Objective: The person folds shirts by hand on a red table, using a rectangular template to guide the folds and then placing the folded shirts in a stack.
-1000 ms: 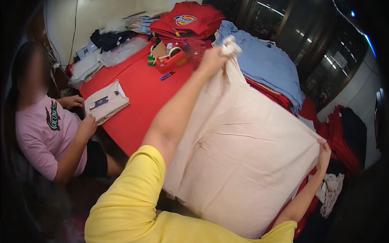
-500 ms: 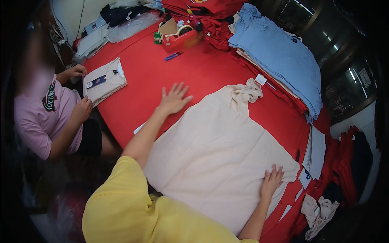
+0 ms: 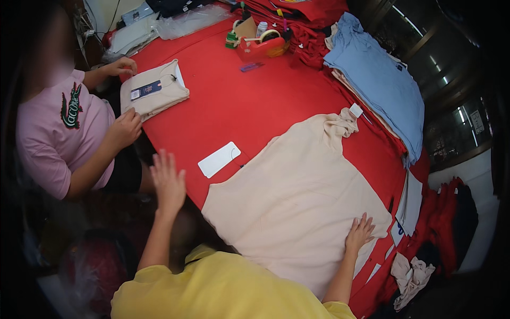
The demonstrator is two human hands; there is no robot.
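A beige shirt [image 3: 297,196] lies spread face down on the red-covered table [image 3: 212,111], with light creases across it. At its neck a blank white hang tag [image 3: 219,159] rests on the red cloth. My left hand [image 3: 169,181] is raised off the shirt, beyond the table's left edge, fingers stretched and holding nothing. Flat on the shirt's right part lies my right hand [image 3: 359,232], its fingers spread. A bunched sleeve [image 3: 341,125] sits at the far end of the shirt, next to a small white card [image 3: 356,110].
On the left a co-worker in a pink shirt holds a folded beige shirt [image 3: 154,90]. A red tape dispenser [image 3: 255,49] and a thread snipper [image 3: 251,67] lie farther back. Blue shirts [image 3: 374,80] are stacked at the right; white sheets [image 3: 410,204] lie below them.
My left hand has left the shirt's far-left side and moved left and back toward me. The white hang tag now shows fully. My right hand stays on the shirt.
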